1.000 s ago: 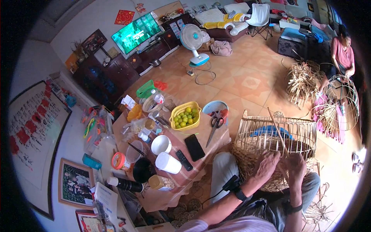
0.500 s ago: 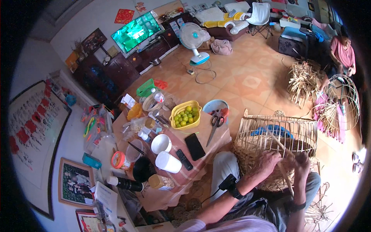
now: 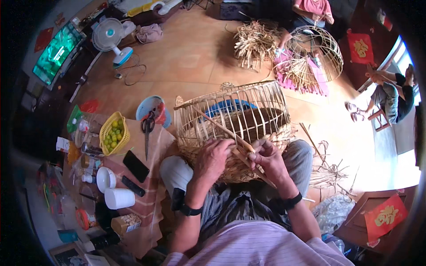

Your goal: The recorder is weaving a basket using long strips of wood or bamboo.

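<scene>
Left of the knees stands the counter (image 3: 153, 177). The left hand (image 3: 216, 156) is bent against the near side of the basket (image 3: 235, 172); whether its fingertips clamp anything, I cannot tell. The basket sits between the knees, beyond both hands, its long side running left to right: dense tan weave near, bare pale slats far. A flat tan strip (image 3: 223, 128) slants from far left to near right across it, pinched between the right hand's (image 3: 254, 153) thumb and fingers, the nearer hand.
</scene>
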{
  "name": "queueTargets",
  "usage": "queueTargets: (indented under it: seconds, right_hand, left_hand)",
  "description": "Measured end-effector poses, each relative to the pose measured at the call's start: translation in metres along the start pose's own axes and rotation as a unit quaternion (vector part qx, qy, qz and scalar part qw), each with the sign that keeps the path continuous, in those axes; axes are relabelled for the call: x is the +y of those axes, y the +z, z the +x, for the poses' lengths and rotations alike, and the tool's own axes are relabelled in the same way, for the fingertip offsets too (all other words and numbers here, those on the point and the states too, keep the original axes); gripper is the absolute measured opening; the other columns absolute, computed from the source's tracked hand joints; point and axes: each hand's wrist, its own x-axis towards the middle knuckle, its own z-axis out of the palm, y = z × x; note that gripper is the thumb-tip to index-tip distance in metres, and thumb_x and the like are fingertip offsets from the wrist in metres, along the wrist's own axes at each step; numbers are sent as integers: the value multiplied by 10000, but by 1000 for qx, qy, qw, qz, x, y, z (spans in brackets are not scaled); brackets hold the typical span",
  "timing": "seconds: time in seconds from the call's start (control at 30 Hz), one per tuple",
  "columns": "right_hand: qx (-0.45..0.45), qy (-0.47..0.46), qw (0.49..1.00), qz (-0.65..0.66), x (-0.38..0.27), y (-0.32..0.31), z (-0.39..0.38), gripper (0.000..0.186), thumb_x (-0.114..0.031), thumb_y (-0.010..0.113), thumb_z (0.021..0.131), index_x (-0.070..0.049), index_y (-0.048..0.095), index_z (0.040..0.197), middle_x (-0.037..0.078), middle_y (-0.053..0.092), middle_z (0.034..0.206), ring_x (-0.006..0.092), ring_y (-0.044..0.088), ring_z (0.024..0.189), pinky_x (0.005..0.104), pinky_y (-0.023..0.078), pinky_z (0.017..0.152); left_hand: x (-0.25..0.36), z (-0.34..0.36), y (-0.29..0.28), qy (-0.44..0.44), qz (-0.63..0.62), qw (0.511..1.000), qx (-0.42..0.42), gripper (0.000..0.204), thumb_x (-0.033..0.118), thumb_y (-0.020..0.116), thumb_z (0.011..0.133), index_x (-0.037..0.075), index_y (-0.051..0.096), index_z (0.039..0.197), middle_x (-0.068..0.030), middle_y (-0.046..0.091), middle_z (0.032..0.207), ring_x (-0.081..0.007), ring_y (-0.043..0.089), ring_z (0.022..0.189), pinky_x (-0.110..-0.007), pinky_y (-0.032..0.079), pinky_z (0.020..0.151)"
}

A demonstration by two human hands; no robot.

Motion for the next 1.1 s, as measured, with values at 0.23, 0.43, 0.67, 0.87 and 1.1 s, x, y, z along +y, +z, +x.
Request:
queueTargets:
  seconds: [0.23, 0.43, 0.67, 0.87, 1.1]
  right_hand:
    - [-6, -189, 878, -440, -21, 24, 10, 305, -150, 792, 936, -1, 587, 1105, 42, 688, 824, 211, 685, 698, 340, 544, 640]
    - [34, 36, 998, -28, -25, -7, 18, 268, -305, 691, 1025, -52, 618, 978, 36, 701, 797, 145, 660, 623, 290, 498, 539]
    - [26, -83, 887, -454, -23, 13, 1, 351, -291, 781, 959, 10, 601, 957, 56, 668, 816, 156, 573, 708, 351, 506, 636]
    - [59, -14, 995, 76, -33, -13, -1, 228, -288, 565, 1095, -77, 635, 1043, 13, 703, 863, 42, 532, 605, 186, 417, 564]
    - [-23, 31, 968, -248, -27, -19, -35, 270, -295, 709, 1023, -30, 673, 1056, -24, 650, 844, 68, 557, 718, 246, 477, 656]
  left_hand:
    - [5, -10, -1, -12, -48, 990, 129, 304, -75, 541, 953, 54, 685, 1188, -176, 735, 1096, -348, 743, 989, -420, 602, 841]
    - [5, -10, 24, -6, -64, 995, 74, 265, 13, 552, 1009, 68, 633, 1255, -154, 728, 1094, -355, 703, 1038, -446, 558, 882]
    - [3, -1, 17, -25, -101, 994, 36, 220, 65, 544, 1052, 71, 620, 1259, -169, 714, 1043, -348, 709, 997, -424, 555, 842]
    - [-10, -8, 30, -35, -118, 989, 86, 204, 88, 543, 1062, 65, 653, 1232, -150, 714, 988, -344, 695, 970, -433, 540, 848]
    - [-6, -8, 45, -17, -86, 988, 126, 204, 135, 543, 1070, 70, 663, 1221, -143, 711, 1014, -337, 686, 953, -424, 531, 858]
